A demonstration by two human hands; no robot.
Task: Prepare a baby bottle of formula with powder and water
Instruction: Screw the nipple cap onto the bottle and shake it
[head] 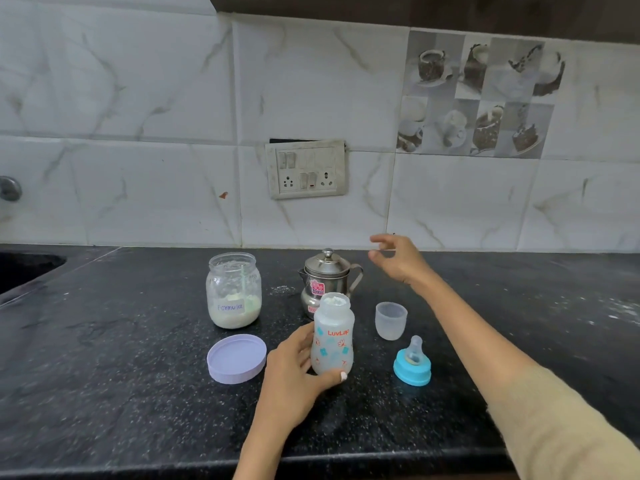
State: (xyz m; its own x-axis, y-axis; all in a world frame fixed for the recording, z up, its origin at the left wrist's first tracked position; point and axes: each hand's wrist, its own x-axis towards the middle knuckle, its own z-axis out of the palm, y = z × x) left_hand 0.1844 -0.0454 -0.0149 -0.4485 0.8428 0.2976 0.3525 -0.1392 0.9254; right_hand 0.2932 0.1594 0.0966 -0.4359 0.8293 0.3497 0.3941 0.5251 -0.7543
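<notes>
A person's left hand (294, 365) gripped an uncapped baby bottle (332, 336) standing upright on the dark counter (121, 393), powder at its rim, while the right hand (398, 259) hovered with loosely spread fingers beside a steel kettle (327, 277); the open formula jar (233, 294) stood to the left.

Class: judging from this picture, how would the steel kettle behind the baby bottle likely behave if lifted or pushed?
The steel kettle looks rigid, not fragile. Its polished metal is probably slippery, so the side handle suits lifting. The knobbed lid may be loose and could shift if tipped. Its weight depends on contents, which cannot be seen.
</notes>
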